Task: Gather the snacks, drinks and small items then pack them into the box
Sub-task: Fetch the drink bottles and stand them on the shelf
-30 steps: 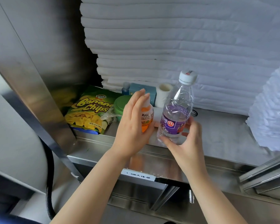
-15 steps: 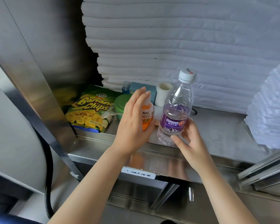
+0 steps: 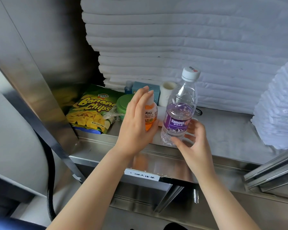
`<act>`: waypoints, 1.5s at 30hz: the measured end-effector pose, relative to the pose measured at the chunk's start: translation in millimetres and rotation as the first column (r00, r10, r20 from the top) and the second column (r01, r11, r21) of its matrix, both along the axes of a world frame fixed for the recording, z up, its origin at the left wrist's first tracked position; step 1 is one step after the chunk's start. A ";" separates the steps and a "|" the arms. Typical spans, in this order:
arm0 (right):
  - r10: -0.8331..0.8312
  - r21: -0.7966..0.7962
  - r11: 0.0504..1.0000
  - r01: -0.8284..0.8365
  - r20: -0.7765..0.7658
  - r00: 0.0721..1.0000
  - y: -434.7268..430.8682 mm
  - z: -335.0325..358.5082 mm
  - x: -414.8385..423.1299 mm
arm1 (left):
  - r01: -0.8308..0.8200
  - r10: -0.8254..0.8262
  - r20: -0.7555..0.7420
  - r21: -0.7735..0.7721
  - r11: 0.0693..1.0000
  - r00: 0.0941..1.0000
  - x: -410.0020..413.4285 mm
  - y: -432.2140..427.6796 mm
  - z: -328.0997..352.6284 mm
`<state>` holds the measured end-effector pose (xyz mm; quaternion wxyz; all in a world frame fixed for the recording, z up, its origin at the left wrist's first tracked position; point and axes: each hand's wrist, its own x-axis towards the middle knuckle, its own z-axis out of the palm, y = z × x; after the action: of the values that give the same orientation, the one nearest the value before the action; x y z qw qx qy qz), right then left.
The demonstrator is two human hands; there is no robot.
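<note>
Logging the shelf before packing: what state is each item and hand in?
water bottle: upright, capped, partly full, right hand curled round its lower part
orange juice bottle: upright, left hand flat against it
banana chips bag: lying flat, untouched
green tub: lid on
tape roll: standing on end

I face a brushed steel shelf [image 3: 223, 130], its surface dull grey and scuffed. Along its back edge a tall stack of folded white linen [image 3: 173, 39] rises out of view. At the right edge a second white pile [image 3: 279, 105] bulges in. A steel side wall [image 3: 48, 47] closes the left end, with a slanted steel post [image 3: 32, 100] crossing in front of it. A black hose [image 3: 51, 180] hangs below the left corner. A white label [image 3: 142, 176] is stuck on the front lip, and steel rails [image 3: 273, 173] slant at the lower right. The light is soft and even.
</note>
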<state>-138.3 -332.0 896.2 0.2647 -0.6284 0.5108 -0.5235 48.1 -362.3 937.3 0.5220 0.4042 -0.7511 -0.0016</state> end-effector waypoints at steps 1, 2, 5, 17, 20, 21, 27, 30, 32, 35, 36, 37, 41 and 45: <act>0.027 0.020 0.999 -0.027 0.004 1.000 -1.0 -0.6 -3.0 | 0.002 -0.002 0.000 0.000 1.000 1.000 -0.2 0.2 0.2; 0.064 0.045 0.997 -0.064 0.002 0.998 -2.4 -0.3 -6.5 | 0.003 -0.003 0.000 -0.001 1.000 1.000 -0.4 0.2 0.3; 0.198 0.121 0.972 -0.202 0.045 0.979 -8.2 4.1 -19.3 | 0.003 -0.003 -0.005 -0.002 1.000 1.000 -0.5 0.0 0.3; 0.044 0.079 0.996 -0.041 -0.035 0.998 -0.1 10.7 5.6 | -0.001 0.001 0.004 -0.002 1.000 1.000 -1.2 0.0 -1.1; 0.127 0.116 0.985 -0.125 -0.010 0.992 0.2 7.8 0.3 | -0.002 0.002 0.006 -0.005 1.000 1.000 -0.5 -0.1 -0.9; 0.168 0.132 0.977 -0.167 0.002 0.986 -0.3 6.6 -2.8 | -0.004 0.004 0.005 -0.003 1.000 1.000 -0.5 0.0 -0.6; -0.026 0.066 0.997 0.029 -0.052 0.998 -7.5 11.6 3.2 | -0.003 0.003 0.005 -0.005 1.000 1.000 -2.0 0.2 -0.5; -0.131 -0.007 0.991 0.131 -0.139 0.982 -10.2 10.5 14.3 | -0.006 0.006 0.003 -0.011 1.000 1.000 -1.6 0.6 0.4; -0.091 -0.013 0.996 0.090 -0.135 0.987 -7.9 8.6 14.4 | -0.005 0.005 0.002 -0.013 1.000 1.000 -1.2 0.5 1.1; 0.087 0.057 0.995 -0.086 -0.009 0.996 -2.0 9.5 5.9 | -0.008 0.008 0.012 -0.014 1.000 1.000 -1.3 0.7 0.6; 0.126 0.081 0.988 -0.128 0.024 0.992 -0.8 10.3 2.3 | -0.009 0.009 0.012 -0.012 1.000 1.000 -1.6 0.8 0.3; 0.147 0.105 0.983 -0.150 0.040 0.988 -0.2 10.9 -0.8 | -0.009 0.009 0.010 -0.010 1.000 1.000 -1.8 0.9 0.2; 0.168 0.155 0.973 -0.173 0.044 0.985 -1.1 10.0 -6.7 | -0.008 0.008 0.009 -0.014 1.000 1.000 -1.6 1.1 0.3; 0.200 0.163 0.966 -0.202 0.027 0.979 -3.6 7.0 -9.4 | -0.007 0.007 0.016 -0.005 1.000 1.000 -1.3 2.1 1.4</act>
<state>-147.7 -335.6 903.2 0.3700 -0.6501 0.4847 -0.4532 46.8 -360.1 938.7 0.5169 0.4057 -0.7538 0.0054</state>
